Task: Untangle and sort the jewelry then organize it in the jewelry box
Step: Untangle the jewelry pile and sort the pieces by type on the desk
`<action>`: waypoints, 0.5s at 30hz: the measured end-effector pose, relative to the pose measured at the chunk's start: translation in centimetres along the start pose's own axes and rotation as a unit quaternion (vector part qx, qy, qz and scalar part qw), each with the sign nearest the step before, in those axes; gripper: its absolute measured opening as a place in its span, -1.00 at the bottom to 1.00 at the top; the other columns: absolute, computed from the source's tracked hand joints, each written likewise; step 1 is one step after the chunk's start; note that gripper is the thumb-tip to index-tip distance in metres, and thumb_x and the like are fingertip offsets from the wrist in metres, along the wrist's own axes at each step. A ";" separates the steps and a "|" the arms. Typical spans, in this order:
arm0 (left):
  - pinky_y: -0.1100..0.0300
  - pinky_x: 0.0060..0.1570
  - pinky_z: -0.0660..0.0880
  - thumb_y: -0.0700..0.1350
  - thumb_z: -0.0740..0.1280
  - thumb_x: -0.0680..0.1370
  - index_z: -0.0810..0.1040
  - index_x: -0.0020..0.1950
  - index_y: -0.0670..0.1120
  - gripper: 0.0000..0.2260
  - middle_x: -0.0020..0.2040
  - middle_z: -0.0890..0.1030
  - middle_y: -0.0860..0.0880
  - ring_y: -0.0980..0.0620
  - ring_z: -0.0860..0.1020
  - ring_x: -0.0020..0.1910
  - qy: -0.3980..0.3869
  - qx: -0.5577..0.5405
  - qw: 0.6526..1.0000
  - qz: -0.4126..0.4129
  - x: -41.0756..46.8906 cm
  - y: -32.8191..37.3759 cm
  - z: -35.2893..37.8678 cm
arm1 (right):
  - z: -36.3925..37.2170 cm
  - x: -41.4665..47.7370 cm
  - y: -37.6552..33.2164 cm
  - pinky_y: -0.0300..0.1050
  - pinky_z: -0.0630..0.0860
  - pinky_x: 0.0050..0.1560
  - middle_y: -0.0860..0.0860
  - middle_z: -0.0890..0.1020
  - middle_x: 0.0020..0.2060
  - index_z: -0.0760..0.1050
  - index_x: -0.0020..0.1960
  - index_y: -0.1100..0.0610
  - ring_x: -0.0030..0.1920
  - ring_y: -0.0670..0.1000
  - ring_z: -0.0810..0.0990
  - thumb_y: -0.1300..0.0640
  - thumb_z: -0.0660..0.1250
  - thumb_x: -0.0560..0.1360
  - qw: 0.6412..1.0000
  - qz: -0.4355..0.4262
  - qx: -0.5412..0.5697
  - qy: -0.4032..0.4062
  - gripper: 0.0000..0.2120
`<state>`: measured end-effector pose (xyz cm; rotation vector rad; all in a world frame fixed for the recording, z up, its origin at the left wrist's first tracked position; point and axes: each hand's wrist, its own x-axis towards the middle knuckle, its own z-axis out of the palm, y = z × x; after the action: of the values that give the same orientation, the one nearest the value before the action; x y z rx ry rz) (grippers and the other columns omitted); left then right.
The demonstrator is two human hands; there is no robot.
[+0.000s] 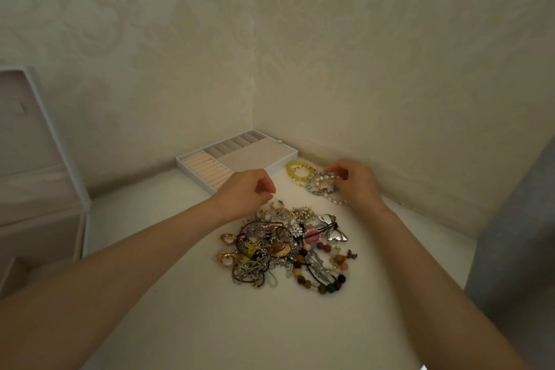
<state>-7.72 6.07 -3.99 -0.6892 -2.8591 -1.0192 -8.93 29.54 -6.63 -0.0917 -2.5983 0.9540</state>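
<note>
**Bracelets set aside; main tangle not yet worked**

Grip: your right hand (357, 185) has its fingertips (335, 178) curled and pinching the pearl bracelets (322, 188) at the far side of that cluster. Your left hand (247, 189) hovers with thumb and fingers drawn together. I cannot tell whether it nips a fine chain or nothing.

Outward: the yellow bead bracelet (293, 170) lies touching the pearl ones, just beside the jewelry box (255, 153), whose compartments look unfilled. The tangled pile (279, 249) sits on the table (195, 324) nearer you, apart from the bracelets. A silver bow pendant (336, 231) is at its right edge and a wooden bead necklace (315, 275) runs along the front.

Handling, judged: the beaded loops are light, limp and probably elastic, so lift them by the beads, not the string. Thin chains in the pile will likely snag and knot tighter if pulled. Take each at a clasp or pendant and ease it loose. The bow pendant looks rigid and slick; grasp it by its edges.
</note>
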 end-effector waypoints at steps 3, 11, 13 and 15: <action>0.13 0.10 0.47 -0.19 0.40 0.48 0.54 -0.09 -0.05 -0.93 0.04 0.61 -0.05 0.03 0.54 0.06 -0.032 0.015 0.999 0.004 -0.1 0.2 -0.5 | 0.0 0.2 0.1 -0.09 0.49 -0.10 0.09 0.64 -0.12 0.64 0.00 0.13 -0.11 0.04 0.56 0.43 0.29 0.42 0.999 -0.021 -0.025 0.012 -0.70; 0.21 -0.10 0.42 -0.15 0.47 0.43 0.50 -0.20 -0.04 -0.85 -0.23 0.53 0.05 0.10 0.47 -0.19 -0.194 0.019 0.980 -0.045 -0.8 1.4 -4.1 | -1.5 -2.2 -5.8 -0.36 0.42 -0.26 -0.08 0.60 -0.25 0.60 -0.20 -0.05 -0.27 -0.15 0.47 0.28 0.44 0.42 0.982 -0.079 0.141 -0.101 -0.78; 0.27 -0.15 0.39 -0.14 0.48 0.43 0.49 -0.21 -0.03 -0.83 -0.24 0.51 0.08 0.13 0.45 -0.22 -0.210 0.061 0.974 -0.050 -1.2 1.2 -4.6 | -1.5 -3.7 -7.6 -0.43 0.39 -0.28 -0.06 0.62 -0.26 0.61 -0.21 -0.04 -0.30 -0.20 0.47 0.25 0.47 0.40 0.962 -0.121 0.130 -0.208 -0.82; 0.27 -0.17 0.38 -0.11 0.49 0.42 0.48 -0.20 -0.01 -0.82 -0.24 0.51 0.10 0.14 0.45 -0.22 -0.240 0.094 0.964 -0.063 -1.9 0.9 -4.8 | -1.1 -4.8 -8.6 -0.41 0.40 -0.23 -0.03 0.65 -0.23 0.63 -0.19 -0.03 -0.30 -0.24 0.49 0.26 0.46 0.40 0.944 -0.164 0.098 -0.268 -0.82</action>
<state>-6.18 3.01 -0.02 -0.8458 -3.3935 -0.6456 -3.54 22.71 -1.92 0.7273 -2.8274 1.2309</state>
